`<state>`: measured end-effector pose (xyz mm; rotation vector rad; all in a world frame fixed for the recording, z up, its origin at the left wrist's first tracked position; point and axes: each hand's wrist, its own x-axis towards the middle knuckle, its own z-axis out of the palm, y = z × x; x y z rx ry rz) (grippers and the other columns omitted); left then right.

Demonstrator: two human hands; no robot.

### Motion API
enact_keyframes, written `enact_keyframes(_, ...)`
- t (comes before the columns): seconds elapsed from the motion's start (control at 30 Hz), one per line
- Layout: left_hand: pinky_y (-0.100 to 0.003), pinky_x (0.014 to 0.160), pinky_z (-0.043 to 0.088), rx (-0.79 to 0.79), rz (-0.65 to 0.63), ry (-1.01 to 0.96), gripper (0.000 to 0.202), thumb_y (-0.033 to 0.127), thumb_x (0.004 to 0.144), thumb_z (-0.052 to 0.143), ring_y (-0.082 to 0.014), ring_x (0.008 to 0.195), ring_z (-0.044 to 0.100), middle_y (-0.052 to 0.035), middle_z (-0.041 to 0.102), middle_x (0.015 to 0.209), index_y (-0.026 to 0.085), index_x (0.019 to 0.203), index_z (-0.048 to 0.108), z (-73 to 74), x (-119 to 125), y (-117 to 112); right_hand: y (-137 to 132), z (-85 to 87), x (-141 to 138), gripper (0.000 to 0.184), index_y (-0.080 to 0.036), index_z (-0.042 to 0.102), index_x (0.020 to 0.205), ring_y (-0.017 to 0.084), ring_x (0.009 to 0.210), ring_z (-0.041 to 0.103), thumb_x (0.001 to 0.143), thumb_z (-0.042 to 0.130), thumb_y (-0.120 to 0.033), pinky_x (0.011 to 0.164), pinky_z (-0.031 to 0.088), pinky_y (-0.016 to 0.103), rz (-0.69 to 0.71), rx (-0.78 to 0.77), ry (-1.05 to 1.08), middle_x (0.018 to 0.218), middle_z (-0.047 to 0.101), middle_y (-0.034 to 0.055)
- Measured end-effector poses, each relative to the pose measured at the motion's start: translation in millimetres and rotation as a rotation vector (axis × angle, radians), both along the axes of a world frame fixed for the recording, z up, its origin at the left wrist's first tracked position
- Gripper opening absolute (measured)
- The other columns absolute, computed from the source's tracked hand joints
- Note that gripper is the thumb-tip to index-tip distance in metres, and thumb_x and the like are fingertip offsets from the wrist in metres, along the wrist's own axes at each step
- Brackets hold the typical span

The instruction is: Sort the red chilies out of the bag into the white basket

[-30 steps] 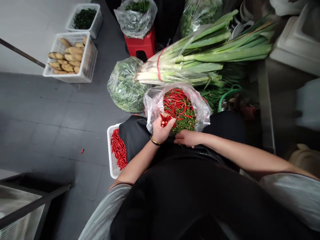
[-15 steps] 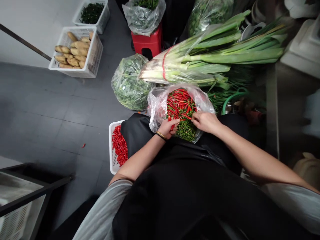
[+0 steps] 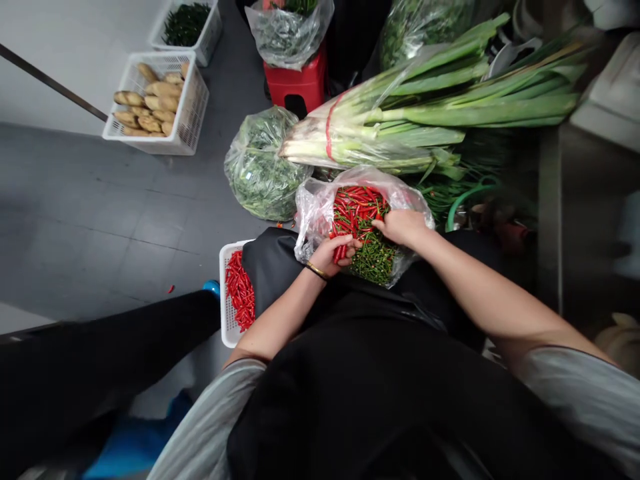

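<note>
A: Far left, what's there?

B: A dark trouser leg (image 3: 110,353) of another person crosses the lower corner, above something blue. Higher up, a white crate (image 3: 193,117) of pale knobbly roots stands on the grey floor.

A: Nearer the person?

B: A white basket (image 3: 226,333) of stemmed red chillies sits on the floor just beside the person's left knee, partly under the black apron (image 3: 275,267). Above it is a clear sack of leafy greens (image 3: 263,167).

A: Left hand?

B: The left hand (image 3: 330,257), with a bangle at the wrist, is at the near-left lip of the plastic bag (image 3: 313,207). Its fingers are curled tight round a bunch of red chillies (image 3: 340,252), whose tips poke out past the thumb.

A: And the bag?

B: It is open on the lap. Red chillies are heaped at the far side, green stems at the near side.

A: Right hand?

B: The right hand (image 3: 403,227) is inside the bag's mouth, knuckles up and fingers bent down into the red heap. Can't tell whether they pinch anything.

A: Beyond?

B: A tied bundle of leeks (image 3: 400,117) lies across the floor, with its white ends just beside the bag.
</note>
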<state>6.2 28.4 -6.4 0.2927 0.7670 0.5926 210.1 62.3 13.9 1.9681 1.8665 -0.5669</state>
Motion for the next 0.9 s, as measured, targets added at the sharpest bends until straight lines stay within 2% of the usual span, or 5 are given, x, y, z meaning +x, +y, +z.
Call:
enact_keyframes(0.37,-0.016,0.036,0.016,-0.019,0.026,0.144,0.039,0.026,0.055,0.087,-0.0027,0.037,0.037,0.0046,0.046,0.048,0.013,0.061,0.05,-1.5,10,-4,-23,-3.4,4,0.045,-0.012,0.074,0.101,0.03,0.097,0.068,0.096,0.038,-0.039,0.08,0.05,0.037,-0.028,0.054,0.077,0.106,0.072,0.0201)
enact_keyframes(0.5,-0.017,0.036,0.021,-0.004,-0.054,0.158,0.037,0.031,0.056,0.086,-0.0069,0.044,0.05,-0.0021,0.058,0.057,0.011,0.065,0.056,0.0,6,-4,7,-22.3,-19,0.051,-0.005,0.071,0.113,0.033,0.105,0.066,0.096,0.041,-0.042,0.085,0.05,0.04,-0.136,0.06,0.005,0.113,0.067,0.0274)
enact_keyframes(0.67,-0.018,0.036,0.012,0.053,-0.027,0.09,0.044,0.032,0.058,0.085,-0.0023,0.035,0.032,0.0055,0.042,0.045,0.015,0.056,0.045,0.0,0,-4,31,-27.0,-22,0.042,-0.005,0.07,0.111,0.033,0.106,0.065,0.089,0.05,-0.034,0.084,0.049,0.038,-0.185,0.037,0.055,0.114,0.067,0.026)
enact_keyframes(0.77,-0.019,0.037,0.011,0.075,0.043,0.174,0.033,0.02,0.072,0.075,-0.0019,0.035,0.028,0.0056,0.039,0.044,0.016,0.058,0.046,5.5,7,-12,6,-13.8,-15,0.032,-0.014,0.071,0.085,0.028,0.086,0.068,0.086,0.051,-0.038,0.078,0.05,0.038,-0.199,0.04,0.273,0.088,0.072,0.0184)
enact_keyframes(0.9,-0.022,0.039,0.018,0.136,0.166,0.357,0.022,0.017,0.076,0.073,-0.0054,0.04,0.036,0.0012,0.045,0.048,0.015,0.064,0.055,9.8,-9,-23,-36,-2.9,-16,0.039,-0.025,0.057,0.059,0.02,0.053,0.059,0.071,0.063,-0.061,0.059,0.048,0.039,-0.505,-0.206,0.933,0.059,0.061,0.0107)
